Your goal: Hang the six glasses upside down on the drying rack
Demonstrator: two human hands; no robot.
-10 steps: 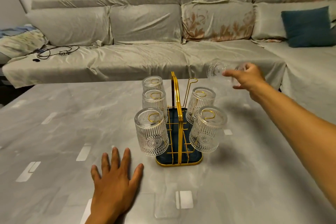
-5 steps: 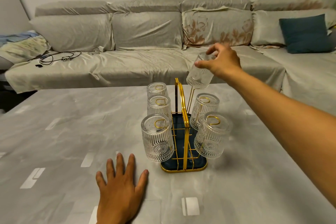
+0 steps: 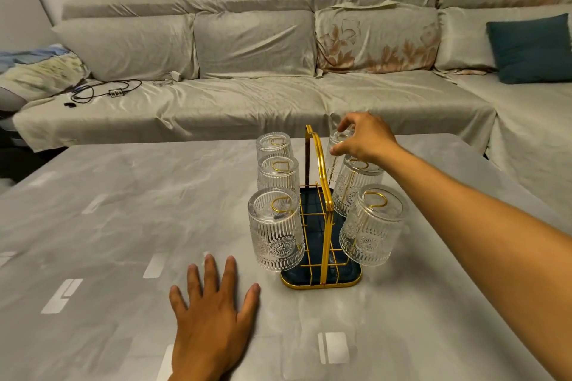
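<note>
A gold wire drying rack (image 3: 322, 182) with a dark blue tray stands mid-table. Three ribbed clear glasses hang upside down on its left side: far (image 3: 273, 145), middle (image 3: 278, 173) and near (image 3: 275, 229). On the right side hang a near glass (image 3: 373, 226) and a middle glass (image 3: 353, 185). My right hand (image 3: 362, 138) grips the base of a sixth glass (image 3: 335, 151), upside down over the far right peg. My left hand (image 3: 213, 318) lies flat on the table, fingers spread, in front of the rack.
The grey marbled table (image 3: 123, 210) reaches to a covered sofa (image 3: 247, 96) behind. Cables (image 3: 102, 91) and a blanket (image 3: 34, 71) lie on the sofa's left end. A teal cushion (image 3: 529, 48) is at the right.
My right hand has brought the sixth glass from the right, turned it upside down and lowered it onto the far right peg. The left hand stayed flat on the table.
</note>
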